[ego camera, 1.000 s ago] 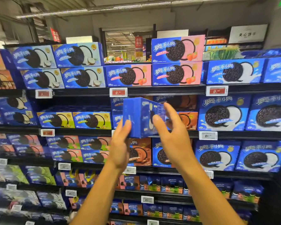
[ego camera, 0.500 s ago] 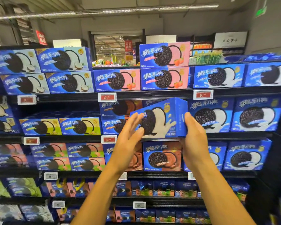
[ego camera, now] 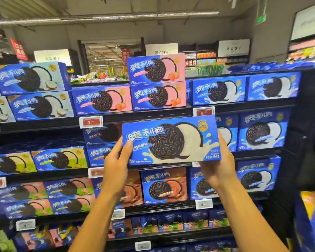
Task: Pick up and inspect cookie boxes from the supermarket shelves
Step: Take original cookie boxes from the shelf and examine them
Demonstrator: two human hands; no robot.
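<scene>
Where "OREO" shows: cookie box (ego camera: 171, 140)

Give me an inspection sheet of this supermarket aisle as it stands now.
Surface: dark shelves, stocked in tiers.
Job's things: blue rectangular cardboard cookie box, held front-on, off the shelf.
Clutter: pink-and-blue strawberry boxes; red-and-white price tags.
Grips: left hand grips the box's left end; right hand holds its right end.
Cables: nothing seen.
Surroundings: white aisle signs; ceiling strip light.
</scene>
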